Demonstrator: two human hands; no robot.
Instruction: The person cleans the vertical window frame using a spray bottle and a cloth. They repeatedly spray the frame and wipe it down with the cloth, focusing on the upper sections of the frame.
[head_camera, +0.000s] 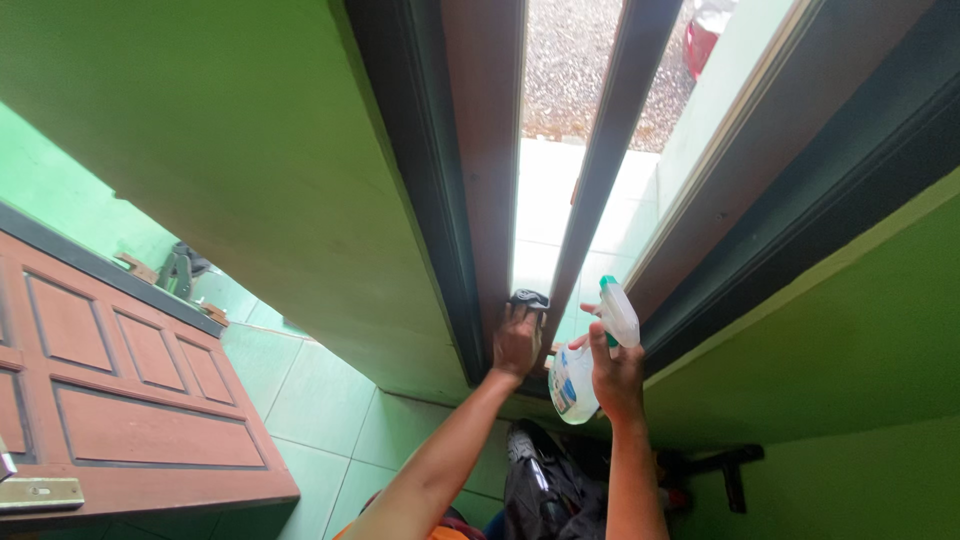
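Observation:
My left hand (516, 340) presses a dark cloth (528, 298) against the lower part of a tall narrow window pane (545, 210), beside its brown wooden frame (485, 150). My right hand (615, 375) grips a clear spray bottle (575, 385) with a white and green trigger head (617, 310). The bottle is held upright just right of the cloth, close to the dark mullion (600, 170).
Green walls (230, 140) flank the window on both sides. A brown panelled door (110, 400) stands open at the left over pale green floor tiles (320, 400). Dark bags or clothing (545, 480) lie below my arms. Gravel and a red object show outside.

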